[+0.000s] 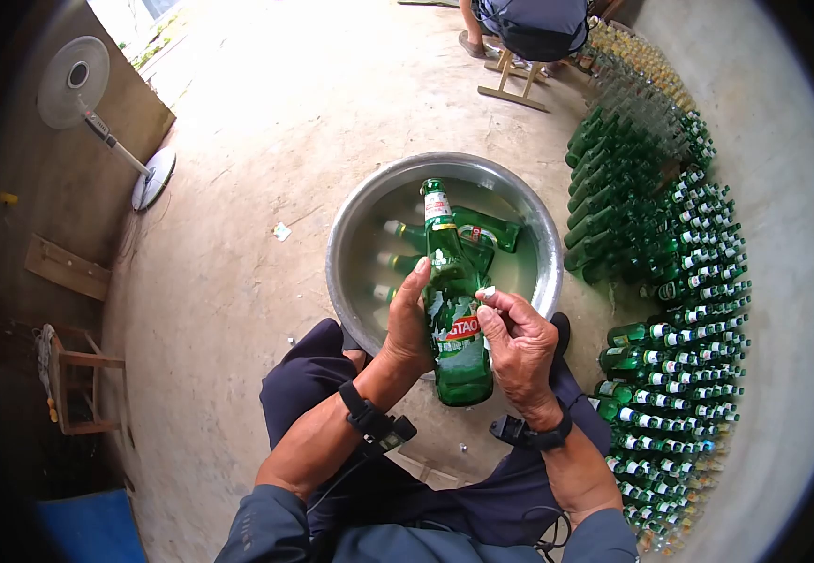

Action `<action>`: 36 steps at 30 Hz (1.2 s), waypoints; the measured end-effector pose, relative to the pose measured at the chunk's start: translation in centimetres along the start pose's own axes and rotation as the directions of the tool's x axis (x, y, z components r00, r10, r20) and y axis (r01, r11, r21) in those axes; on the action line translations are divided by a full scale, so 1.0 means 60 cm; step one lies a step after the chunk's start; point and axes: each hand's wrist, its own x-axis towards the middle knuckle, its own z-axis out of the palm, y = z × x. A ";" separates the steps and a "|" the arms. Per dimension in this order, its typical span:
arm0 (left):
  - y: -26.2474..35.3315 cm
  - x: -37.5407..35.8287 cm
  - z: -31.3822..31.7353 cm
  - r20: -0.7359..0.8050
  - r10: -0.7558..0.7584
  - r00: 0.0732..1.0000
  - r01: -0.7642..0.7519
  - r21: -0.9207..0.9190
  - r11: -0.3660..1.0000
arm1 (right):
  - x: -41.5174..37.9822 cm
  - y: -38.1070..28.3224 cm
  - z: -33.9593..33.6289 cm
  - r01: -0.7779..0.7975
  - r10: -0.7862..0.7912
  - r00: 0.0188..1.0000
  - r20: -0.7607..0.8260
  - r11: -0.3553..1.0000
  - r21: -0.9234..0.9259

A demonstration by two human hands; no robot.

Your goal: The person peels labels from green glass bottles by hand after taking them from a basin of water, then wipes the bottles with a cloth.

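Note:
A green glass beer bottle (461, 371) is held upright-tilted over the near rim of a metal basin (351, 188). Its red and white label is partly torn away, while the neck label is still on. My left hand (410, 324) is wrapped round the bottle's left side. At the right side of the bottle, my right hand (520, 342) pinches a small whitish scrap of label (488, 292) between thumb and fingers. In the basin's cloudy water lie several more green bottles, among them a labelled bottle (491, 228) at the back.
Many green bottles (679, 357) are stacked along the wall on the right. A standing fan (77, 80) is at the far left, with a wooden stool (88, 361) nearer. Another person (534, 23) sits at the back. A paper scrap (281, 231) lies on the floor.

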 end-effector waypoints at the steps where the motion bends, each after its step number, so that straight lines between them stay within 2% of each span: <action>1: -0.002 0.004 -0.009 0.000 0.002 1.000 -0.002 -0.001 1.000 | 0.001 0.001 0.001 0.005 -0.004 1.000 -0.027 1.000 0.021; 5: -0.003 0.005 -0.009 0.037 0.030 0.999 -0.031 0.032 0.999 | 0.000 0.005 -0.007 -0.001 0.001 1.000 0.007 1.000 0.014; 7: -0.004 0.006 -0.003 0.039 0.040 0.998 -0.042 0.056 0.998 | 0.002 0.001 -0.009 0.084 -0.081 0.996 0.026 0.991 -0.108; 8: -0.005 0.007 -0.003 0.026 0.044 0.999 -0.045 0.055 0.997 | 0.003 0.001 -0.009 0.084 -0.082 0.996 0.027 0.991 -0.107; 10: -0.005 0.006 -0.004 0.011 0.050 0.999 -0.051 0.052 0.997 | 0.006 -0.001 -0.008 0.181 -0.176 0.983 0.043 0.970 -0.165; 13: -0.002 0.003 -0.003 0.026 0.045 0.999 -0.046 0.064 0.997 | 0.008 -0.002 -0.009 0.212 -0.205 0.977 0.054 0.959 -0.189; 16: -0.006 0.004 -0.007 0.029 0.005 1.000 -0.006 0.052 0.999 | 0.004 -0.006 -0.012 0.142 -0.130 0.988 0.080 0.976 -0.167; 22: -0.007 0.004 -0.008 0.035 0.014 0.999 -0.015 0.039 0.999 | 0.003 -0.004 -0.011 0.227 -0.211 0.973 0.098 0.952 -0.205; 24: -0.008 0.001 0.000 -0.034 -0.004 0.999 0.005 0.006 1.000 | 0.002 -0.003 -0.011 0.235 -0.217 0.971 0.105 0.948 -0.214; 27: -0.007 -0.001 0.001 -0.049 0.009 0.999 -0.008 0.014 1.000 | 0.001 -0.007 -0.012 0.246 -0.222 0.967 0.124 0.942 -0.229; 31: -0.006 0.004 -0.017 0.020 0.006 1.000 -0.006 -0.005 1.000 | -0.002 -0.007 -0.015 0.245 -0.212 0.965 0.158 0.941 -0.235; 33: -0.004 0.005 -0.013 -0.024 0.023 0.999 -0.022 0.044 0.999 | -0.011 -0.006 -0.014 0.271 -0.235 0.956 0.177 0.937 -0.220; 35: 0.003 0.006 -0.008 -0.005 0.041 0.999 -0.040 0.076 0.996 | -0.015 -0.005 -0.012 0.298 -0.259 0.945 0.198 0.933 -0.204; 36: 0.008 0.005 -0.006 0.014 0.057 0.998 -0.058 0.110 0.992 | -0.016 -0.004 -0.008 0.286 -0.259 0.955 0.143 0.933 -0.218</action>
